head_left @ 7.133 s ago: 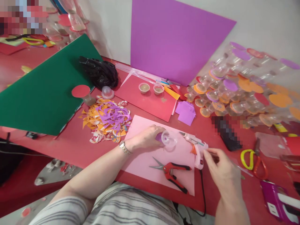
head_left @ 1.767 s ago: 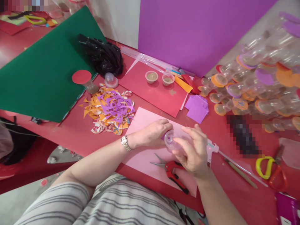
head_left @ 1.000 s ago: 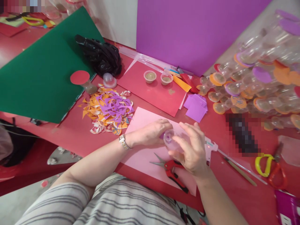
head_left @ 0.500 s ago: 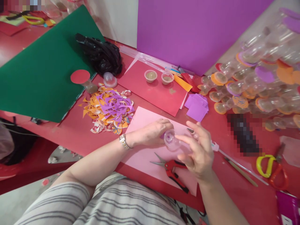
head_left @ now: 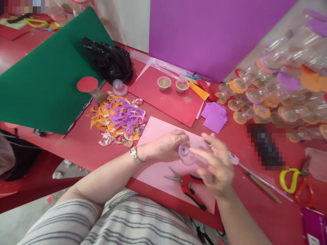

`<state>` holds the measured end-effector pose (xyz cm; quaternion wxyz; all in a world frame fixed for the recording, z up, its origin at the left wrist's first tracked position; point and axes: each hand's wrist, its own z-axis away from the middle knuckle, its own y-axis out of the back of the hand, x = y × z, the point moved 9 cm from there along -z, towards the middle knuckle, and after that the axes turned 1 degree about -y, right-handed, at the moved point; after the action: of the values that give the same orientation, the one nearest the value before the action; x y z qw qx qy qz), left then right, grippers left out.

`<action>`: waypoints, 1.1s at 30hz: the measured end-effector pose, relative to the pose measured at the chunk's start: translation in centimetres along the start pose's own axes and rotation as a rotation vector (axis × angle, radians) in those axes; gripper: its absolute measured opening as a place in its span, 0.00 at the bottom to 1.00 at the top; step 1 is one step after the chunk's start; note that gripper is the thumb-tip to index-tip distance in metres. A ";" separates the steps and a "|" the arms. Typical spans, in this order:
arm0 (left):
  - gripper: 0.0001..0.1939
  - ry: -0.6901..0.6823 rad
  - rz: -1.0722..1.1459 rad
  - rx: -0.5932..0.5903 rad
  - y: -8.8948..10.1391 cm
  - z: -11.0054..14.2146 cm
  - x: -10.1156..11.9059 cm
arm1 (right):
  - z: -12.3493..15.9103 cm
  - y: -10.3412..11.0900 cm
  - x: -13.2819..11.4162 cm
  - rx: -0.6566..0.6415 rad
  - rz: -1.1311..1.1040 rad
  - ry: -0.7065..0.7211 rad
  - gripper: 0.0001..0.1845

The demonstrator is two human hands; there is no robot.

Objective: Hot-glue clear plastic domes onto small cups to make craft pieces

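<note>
My left hand, with a watch at the wrist, is closed on a clear plastic cup. A bit of purple shows between its fingers and the cup. Over the cup's right side, my right hand has its fingers spread, the index fingertip at or just above the cup. That hand is slightly blurred. Below both hands, red-handled pruning snips lie with their blades apart on a pink sheet.
Orange and purple paper scraps are heaped left. Two small cups of sand stand behind, near purple paper squares. Clear bottle-like pieces are stacked right, above yellow-and-red scissors. A black plastic bag lies by a green board.
The fingers of my right hand have shifted slightly over the cup, the thumb moving in towards the other fingers. My left hand and the cup stay nearly still.
</note>
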<state>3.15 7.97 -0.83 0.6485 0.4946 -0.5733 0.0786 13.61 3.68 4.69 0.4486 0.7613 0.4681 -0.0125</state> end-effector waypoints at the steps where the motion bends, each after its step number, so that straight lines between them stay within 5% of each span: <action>1: 0.11 -0.006 0.000 0.003 0.0 0.0 0.1 | 0.1 1.0 0.4 0.095 -0.047 -0.022 0.23; 4: 0.11 -0.005 -0.015 0.030 0.0 0.0 0.1 | 0.8 2.7 1.6 0.276 -0.097 -0.094 0.10; 7: 0.12 0.043 -0.030 0.062 0.0 0.0 -0.4 | 0.8 2.1 2.0 0.229 -0.121 -0.107 0.04; 12: 0.18 0.038 -0.025 0.047 0.1 0.0 -0.2 | 0.1 0.4 0.9 0.040 0.032 -0.041 0.19; 16: 0.10 0.031 -0.016 0.025 0.3 0.0 -0.1 | 0.0 -1.0 0.0 -0.075 0.180 0.029 0.28; 23: 0.09 0.037 -0.036 0.008 0.0 0.0 -0.5 | 0.2 -2.5 -0.3 -0.174 0.279 0.052 0.32; 33: 0.08 0.046 -0.022 0.004 0.2 -0.2 0.0 | -0.3 -0.3 0.4 -0.054 0.093 -0.027 0.30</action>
<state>3.15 8.21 -0.73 0.6612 0.5002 -0.5528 0.0838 13.50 4.22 4.43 0.4753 0.7697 0.4262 0.0108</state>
